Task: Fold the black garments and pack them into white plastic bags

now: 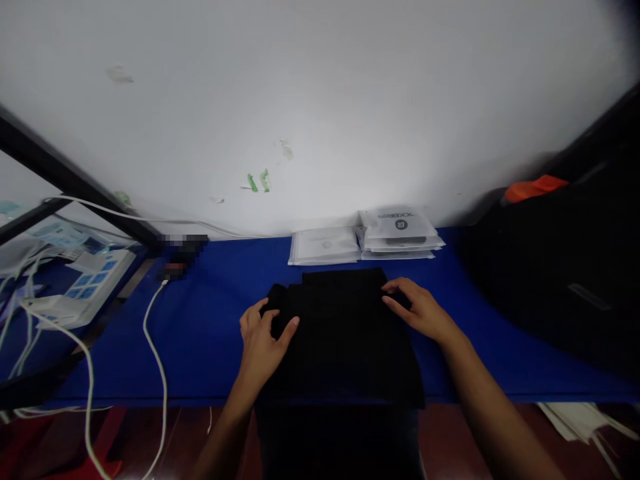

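A folded black garment (345, 333) lies on the blue-covered table in front of me, its exact kind hard to make out in the dark fabric. My left hand (263, 340) rests on its left edge, fingers bent and thumb spread apart on the cloth. At the upper right corner of the garment is my right hand (415, 308). Its thumb and index finger are apart, with their tips touching the fabric's edge.
Behind the garment, flat white packets (325, 247) lie beside a stack of printed plastic bags (400, 230). A large black heap (550, 280) fills the right side, with an orange piece (535, 189) on it. White cables (155, 347) hang at left near a power strip (93, 287).
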### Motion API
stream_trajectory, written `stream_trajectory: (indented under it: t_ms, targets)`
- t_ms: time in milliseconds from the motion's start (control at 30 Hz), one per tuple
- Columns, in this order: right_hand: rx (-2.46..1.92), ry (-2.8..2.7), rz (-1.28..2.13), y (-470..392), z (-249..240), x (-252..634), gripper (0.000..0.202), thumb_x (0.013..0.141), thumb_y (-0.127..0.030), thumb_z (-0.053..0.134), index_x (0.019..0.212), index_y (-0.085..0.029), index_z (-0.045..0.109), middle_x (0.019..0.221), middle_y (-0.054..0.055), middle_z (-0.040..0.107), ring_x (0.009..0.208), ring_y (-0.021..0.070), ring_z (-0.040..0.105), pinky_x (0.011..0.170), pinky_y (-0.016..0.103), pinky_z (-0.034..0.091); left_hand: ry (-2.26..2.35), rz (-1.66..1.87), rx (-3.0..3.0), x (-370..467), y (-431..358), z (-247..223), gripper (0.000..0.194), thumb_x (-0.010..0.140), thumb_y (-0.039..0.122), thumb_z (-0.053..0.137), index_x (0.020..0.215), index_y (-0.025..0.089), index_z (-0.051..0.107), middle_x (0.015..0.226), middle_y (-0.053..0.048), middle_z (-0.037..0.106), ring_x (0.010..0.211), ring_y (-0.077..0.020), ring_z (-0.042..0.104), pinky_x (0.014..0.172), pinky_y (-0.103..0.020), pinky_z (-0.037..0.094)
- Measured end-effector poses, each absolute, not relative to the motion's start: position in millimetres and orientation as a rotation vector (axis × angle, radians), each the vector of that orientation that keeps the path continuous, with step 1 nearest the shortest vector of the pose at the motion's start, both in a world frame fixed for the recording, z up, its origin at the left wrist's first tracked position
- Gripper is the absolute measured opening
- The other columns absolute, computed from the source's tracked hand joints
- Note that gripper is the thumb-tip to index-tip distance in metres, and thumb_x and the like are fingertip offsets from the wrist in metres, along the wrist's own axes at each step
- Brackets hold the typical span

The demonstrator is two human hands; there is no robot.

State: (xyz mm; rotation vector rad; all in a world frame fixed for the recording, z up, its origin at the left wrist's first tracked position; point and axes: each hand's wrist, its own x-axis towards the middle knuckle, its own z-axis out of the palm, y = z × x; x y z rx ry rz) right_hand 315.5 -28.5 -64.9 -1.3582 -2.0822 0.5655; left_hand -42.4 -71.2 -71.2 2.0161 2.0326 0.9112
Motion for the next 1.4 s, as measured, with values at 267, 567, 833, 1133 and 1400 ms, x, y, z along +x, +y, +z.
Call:
stream_trajectory:
  t_ms: [267, 567, 833, 1133, 1400]
  targets:
    - [-1.375, -2.069, 0.553, -31, -60, 315, 0.024, 0.096, -0.041, 0.053, 0.111, -0.024, 0.059, 0.102, 0.007, 0.066, 0.098, 0.0238, 0.063, 0.088, 0.041, 0.051, 1.564, 1.210, 2.230, -11, -52, -32, 0.009, 0.084, 0.024, 0.065, 0.088, 0.022, 0.056, 0.126, -0.010, 0.056, 0.118, -0.0275, 0.052, 0.100, -0.047, 0.045]
    - [-1.290, -2.114, 0.578, -33, -56, 311, 0.018, 0.095, -0.037, 0.056, 0.105, -0.023, 0.061, 0.100, 0.008, 0.068, 0.096, 0.0245, 0.065, 0.086, 0.042, 0.054, 1.131, 0.290, 2.753, 64, -55, -33, 0.029, 0.079, 0.030, 0.072, 0.101, 0.016, 0.059, 0.120, -0.016, 0.059, 0.115, -0.0344, 0.052, 0.096, -0.052, 0.042]
    - [-1.074, -2.237, 0.589, -41, -46, 304, 0.048, 0.088, -0.026, 0.061, 0.134, -0.024, 0.048, 0.131, 0.012, 0.056, 0.123, 0.0287, 0.052, 0.103, 0.050, 0.044, 1.173, 0.502, 2.643, 59, -45, -30, 0.016, 0.081, 0.018, 0.064, 0.097, 0.017, 0.061, 0.110, -0.010, 0.066, 0.103, -0.0276, 0.060, 0.087, -0.043, 0.047]
    - [-0.775, -2.340, 0.421, -35, -52, 272, 0.044, 0.073, -0.010, 0.057, 0.116, -0.022, 0.053, 0.134, 0.015, 0.056, 0.126, 0.0311, 0.049, 0.102, 0.054, 0.041, 0.723, 0.670, 2.221, 31, -18, -7, 0.017, 0.086, 0.021, 0.064, 0.103, 0.021, 0.065, 0.107, -0.006, 0.067, 0.104, -0.0206, 0.063, 0.095, -0.034, 0.049]
    - [-0.900, -2.379, 0.455, -38, -60, 275, 0.037, 0.057, -0.004, 0.054, 0.088, -0.022, 0.048, 0.122, 0.015, 0.064, 0.115, 0.0314, 0.058, 0.090, 0.047, 0.048, 1.301, 0.537, 2.633, 4, 76, -39, 0.015, 0.092, 0.020, 0.052, 0.104, 0.017, 0.060, 0.106, -0.010, 0.065, 0.102, -0.0246, 0.061, 0.091, -0.038, 0.047]
